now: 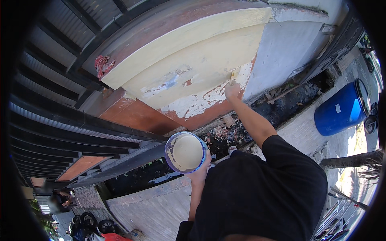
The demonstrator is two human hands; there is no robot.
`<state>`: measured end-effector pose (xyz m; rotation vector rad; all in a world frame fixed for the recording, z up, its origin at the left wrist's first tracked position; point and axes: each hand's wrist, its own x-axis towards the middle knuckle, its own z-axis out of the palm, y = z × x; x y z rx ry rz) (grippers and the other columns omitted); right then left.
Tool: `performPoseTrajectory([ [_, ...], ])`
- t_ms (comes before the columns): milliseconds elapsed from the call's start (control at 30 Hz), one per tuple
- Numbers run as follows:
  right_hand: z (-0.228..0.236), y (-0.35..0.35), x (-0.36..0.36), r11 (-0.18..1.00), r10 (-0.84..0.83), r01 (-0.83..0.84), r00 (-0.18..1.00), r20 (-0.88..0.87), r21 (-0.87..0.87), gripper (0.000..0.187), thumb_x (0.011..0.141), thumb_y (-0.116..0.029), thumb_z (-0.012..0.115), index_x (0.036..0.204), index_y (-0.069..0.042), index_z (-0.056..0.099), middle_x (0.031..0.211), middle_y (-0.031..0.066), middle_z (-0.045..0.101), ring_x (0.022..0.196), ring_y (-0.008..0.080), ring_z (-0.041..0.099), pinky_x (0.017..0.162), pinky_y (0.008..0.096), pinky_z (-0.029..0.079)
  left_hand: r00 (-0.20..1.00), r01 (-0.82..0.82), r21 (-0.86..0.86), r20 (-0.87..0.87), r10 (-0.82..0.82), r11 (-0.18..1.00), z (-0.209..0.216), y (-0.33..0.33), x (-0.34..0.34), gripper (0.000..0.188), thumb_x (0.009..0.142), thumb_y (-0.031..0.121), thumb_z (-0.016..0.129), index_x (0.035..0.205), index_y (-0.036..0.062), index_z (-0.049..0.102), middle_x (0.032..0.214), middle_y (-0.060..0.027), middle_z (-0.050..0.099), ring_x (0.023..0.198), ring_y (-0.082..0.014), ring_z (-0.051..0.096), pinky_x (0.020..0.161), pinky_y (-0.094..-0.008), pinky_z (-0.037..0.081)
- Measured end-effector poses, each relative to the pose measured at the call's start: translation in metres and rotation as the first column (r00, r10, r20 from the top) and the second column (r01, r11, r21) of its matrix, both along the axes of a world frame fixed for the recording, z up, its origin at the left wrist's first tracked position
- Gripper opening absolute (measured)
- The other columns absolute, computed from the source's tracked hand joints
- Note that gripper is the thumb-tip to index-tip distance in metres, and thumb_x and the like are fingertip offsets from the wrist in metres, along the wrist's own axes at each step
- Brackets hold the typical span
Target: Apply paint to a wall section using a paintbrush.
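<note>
My left hand (202,170) is closed around the side of a round tub of cream paint (187,152), whose rim and inner wall are smeared with paint. Out ahead, my right arm reaches to the wall, and my right hand (232,90) grips a paintbrush (234,75). The bristles appear to touch the wall, though the fingers cover much of the handle. Around the brush, the low wall (193,60) carries cream paint above, with flaking white and bare reddish patches (209,95) below.
A dark drainage ditch (225,138) with rubble runs between me and the wall. On the right stands a blue barrel (339,108). Black metal bars (80,116) rise at the left. A red-and-white cloth (103,65) lies on the ledge's left end. Motorcycles (90,225) are at lower left.
</note>
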<state>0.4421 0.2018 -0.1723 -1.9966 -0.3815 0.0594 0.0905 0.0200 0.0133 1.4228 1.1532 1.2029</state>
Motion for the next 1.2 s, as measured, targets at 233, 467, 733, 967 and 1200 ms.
performPoseTrajectory([
  [233, -0.011, -0.081, 0.036, 0.981, 0.179, -0.180, 0.984, -0.023, -0.067, 0.025, 0.087, -0.018, 0.067, 0.105, -0.007, 0.081, 0.083, 0.0247, 0.074, 0.073, 0.0346, 0.074, 0.072, 0.0460, 0.057, 1.000, -0.005, 0.190, 0.008, 0.004, 0.982, -0.012, 0.006, 0.008, 0.117, 0.072, -0.001, 0.091, 0.163, 0.0057, 0.018, 0.157, -0.0154, 0.044, 0.138, -0.0264, 0.052, 0.116, -0.0412, 0.046],
  [467, 0.040, -0.030, 0.058, 0.997, 0.021, -0.019, 0.999, -0.026, 0.079, 0.024, 0.082, -0.010, 0.063, 0.096, 0.004, 0.076, 0.081, 0.0314, 0.069, 0.077, 0.0432, 0.072, 0.075, 0.0497, 0.055, 0.999, 0.019, 0.224, -0.037, -0.011, 0.974, -0.021, 0.006, 0.012, 0.114, 0.074, -0.010, 0.085, 0.163, 0.0064, 0.016, 0.151, -0.0160, 0.050, 0.132, -0.0246, 0.059, 0.109, -0.0377, 0.052],
  [733, 0.005, -0.066, -0.029, 0.868, 0.490, -0.495, 0.867, -0.089, -0.042, 0.031, 0.090, -0.023, 0.067, 0.112, -0.006, 0.079, 0.072, 0.0197, 0.071, 0.068, 0.0209, 0.071, 0.065, 0.0417, 0.053, 0.990, 0.089, -0.024, 0.110, -0.086, 0.996, -0.013, 0.008, 0.022, 0.112, 0.073, -0.006, 0.089, 0.162, 0.0043, 0.020, 0.144, -0.0149, 0.056, 0.127, -0.0232, 0.061, 0.108, -0.0383, 0.052],
  [967, 0.037, -0.019, 0.037, 0.993, -0.017, 0.016, 1.000, 0.008, 0.113, 0.021, 0.086, -0.011, 0.063, 0.094, 0.003, 0.077, 0.075, 0.0232, 0.072, 0.066, 0.0298, 0.071, 0.066, 0.0447, 0.054, 0.994, 0.098, 0.110, 0.039, -0.103, 0.989, -0.026, 0.006, 0.014, 0.119, 0.071, 0.000, 0.092, 0.163, 0.0048, 0.018, 0.155, -0.0150, 0.045, 0.139, -0.0251, 0.050, 0.117, -0.0411, 0.042],
  [1200, 0.031, -0.039, -0.106, 0.756, 0.644, -0.641, 0.764, 0.024, 0.131, 0.020, 0.090, -0.017, 0.066, 0.083, 0.001, 0.071, 0.065, 0.0219, 0.062, 0.057, 0.0287, 0.059, 0.059, 0.0434, 0.048, 0.991, 0.065, 0.065, 0.117, -0.072, 0.996, -0.030, 0.012, 0.013, 0.122, 0.069, 0.000, 0.092, 0.164, 0.0056, 0.015, 0.157, -0.0156, 0.043, 0.140, -0.0257, 0.050, 0.117, -0.0413, 0.043],
])
